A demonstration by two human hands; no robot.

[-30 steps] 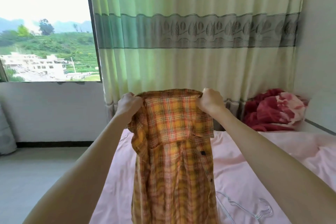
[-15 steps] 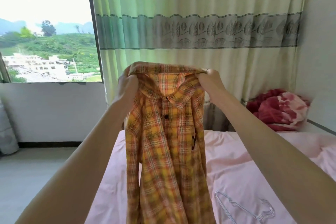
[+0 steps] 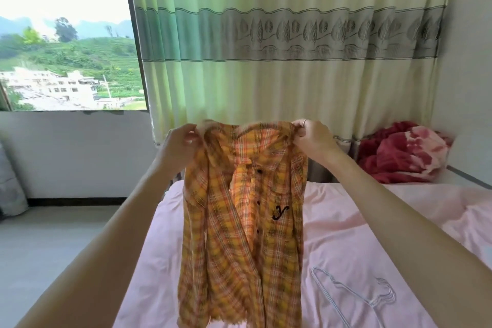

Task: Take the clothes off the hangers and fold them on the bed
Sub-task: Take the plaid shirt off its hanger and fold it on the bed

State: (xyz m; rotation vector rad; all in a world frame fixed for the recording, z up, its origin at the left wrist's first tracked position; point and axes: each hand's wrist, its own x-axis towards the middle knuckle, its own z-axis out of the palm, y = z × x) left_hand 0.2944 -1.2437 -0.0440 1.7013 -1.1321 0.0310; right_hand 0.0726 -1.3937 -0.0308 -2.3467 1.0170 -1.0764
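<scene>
The pink-sheeted bed point(image 3: 346, 221) lies beneath a yellow plaid shirt point(image 3: 245, 221), held up over its near edge so it hangs straight for folding. The left hand point(image 3: 177, 145) and right hand point(image 3: 312, 138) each pinch a shoulder. Wire hangers point(image 3: 354, 298) lie empty at the bed's near right. A black "y" marks the chest pocket.

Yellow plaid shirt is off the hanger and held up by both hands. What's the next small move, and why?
Probably lower the yellow-orange plaid shirt flat onto the pink bed sheet, left of the wire hangers. The left hand and right hand pinch its shoulders, so it hangs unfolded in the air.
</scene>
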